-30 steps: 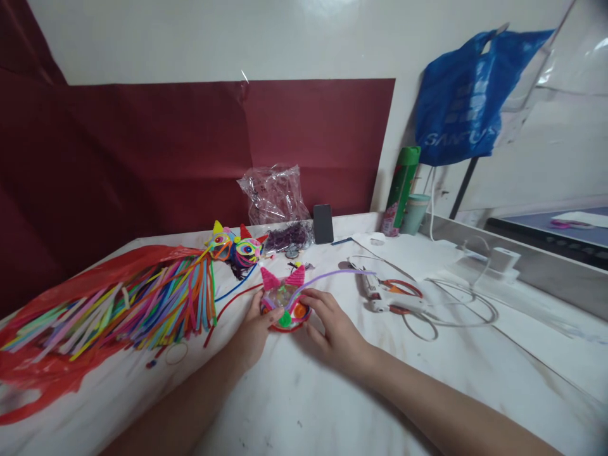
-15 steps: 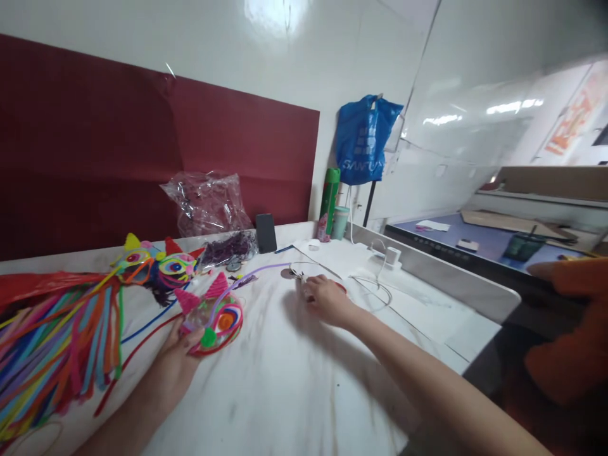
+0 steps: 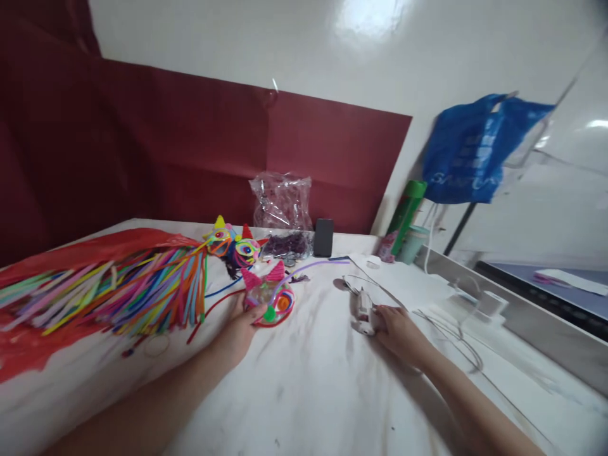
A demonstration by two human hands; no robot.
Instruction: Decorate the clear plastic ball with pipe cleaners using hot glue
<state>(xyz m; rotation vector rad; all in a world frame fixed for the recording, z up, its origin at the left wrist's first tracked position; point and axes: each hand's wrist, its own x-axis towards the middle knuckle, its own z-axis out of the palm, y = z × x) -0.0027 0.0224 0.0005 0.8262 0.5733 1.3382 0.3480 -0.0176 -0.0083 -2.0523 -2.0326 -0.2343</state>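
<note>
In the head view my left hand [image 3: 244, 329] is closed on the edge of a small cat-face craft [image 3: 261, 294] made of pipe cleaners, with pink ears, a ringed orange eye and a green pompom. A purple pipe cleaner [image 3: 308, 266] stretches from it to the right across the table. Over on the right, my right hand [image 3: 396, 329] has its fingers closed at the side of a white glue gun [image 3: 364, 310], whose nozzle points away from me. The palm side of that hand is hidden.
Loose coloured pipe cleaners [image 3: 147, 291] lie on red plastic [image 3: 28, 354] at left. Two finished cat faces [image 3: 232, 244] sit behind my left hand. At the back stand a phone [image 3: 323, 237], a green can [image 3: 408, 202] and a cup [image 3: 414, 244]; cables [image 3: 456, 335] run at right.
The view has swung left, so things appear farther right. My right hand has drawn back toward me, and the glue gun now shows beside its fingers. My left hand still holds the cat face.
</note>
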